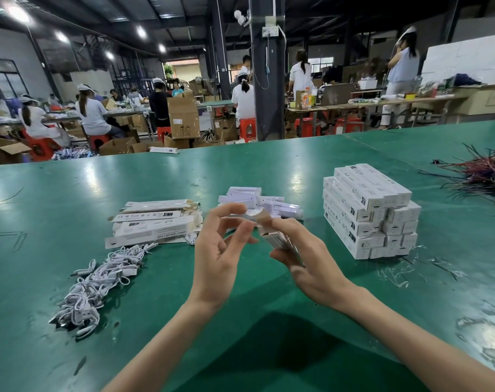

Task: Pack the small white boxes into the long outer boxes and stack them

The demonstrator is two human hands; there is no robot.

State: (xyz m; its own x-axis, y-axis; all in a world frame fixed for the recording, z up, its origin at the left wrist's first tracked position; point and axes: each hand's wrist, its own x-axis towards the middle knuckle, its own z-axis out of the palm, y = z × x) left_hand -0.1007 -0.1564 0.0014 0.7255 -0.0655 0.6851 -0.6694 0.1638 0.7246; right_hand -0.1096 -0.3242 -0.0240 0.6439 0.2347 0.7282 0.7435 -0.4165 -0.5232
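— Long outer box [280, 241]: where is it?
— Raised above the green tabletop [269, 171], in front of the heap of small white boxes [259, 203]. The right hand [311, 264] grips its lower part; its open brown flap points up toward the left hand [221, 244], whose fingers pinch at that flap end.
— Open room around the heap?
— Left of it lie flat outer boxes [155, 222], with white cables [99, 281] nearer the person. Right of it stands the stack of packed boxes [370, 210]; farther right, tangled wires [478, 171] near the tabletop's edge. Nearer than the heap, under the hands, bare green surface.
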